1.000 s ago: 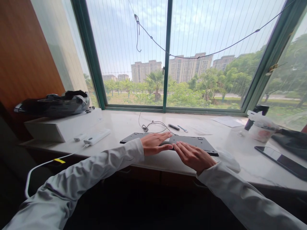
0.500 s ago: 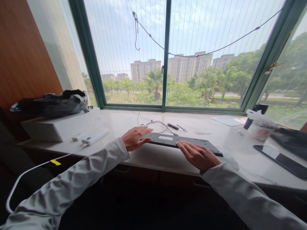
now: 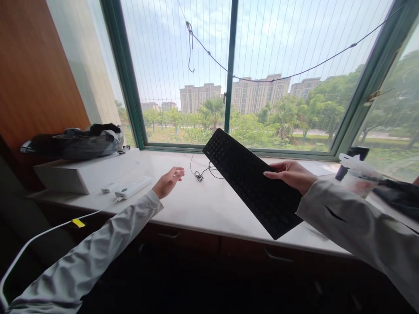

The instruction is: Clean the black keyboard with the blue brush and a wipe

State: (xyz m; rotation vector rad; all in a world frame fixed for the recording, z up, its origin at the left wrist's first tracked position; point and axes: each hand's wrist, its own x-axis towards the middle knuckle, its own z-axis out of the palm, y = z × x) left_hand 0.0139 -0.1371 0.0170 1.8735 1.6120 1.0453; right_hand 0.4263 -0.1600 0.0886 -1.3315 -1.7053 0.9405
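A black computer keyboard (image 3: 242,170) is held up off the white countertop (image 3: 193,205), tilted, with its key side towards me. My right hand (image 3: 290,174) grips it by its upper long edge, thumb across the front; the fingers behind it are hidden. To the left, my left hand (image 3: 169,182) hovers over the counter with loosely curled fingers that are apart, holding nothing. A thin black cable (image 3: 199,176) lies in a small tangle between the left hand and the keyboard, and part of it runs behind the keyboard.
A white box (image 3: 65,174) at the left carries a dark plastic-wrapped bundle (image 3: 75,141). A white power bank (image 3: 132,187) with a white cable lies before it. At the right stands a cup in a plastic bag (image 3: 356,176). Window panes (image 3: 278,52) close off the back.
The keyboard has gone from lying underside up beneath both hands to being raised and turned key side towards me in my right hand. My left hand has left it and moved left.
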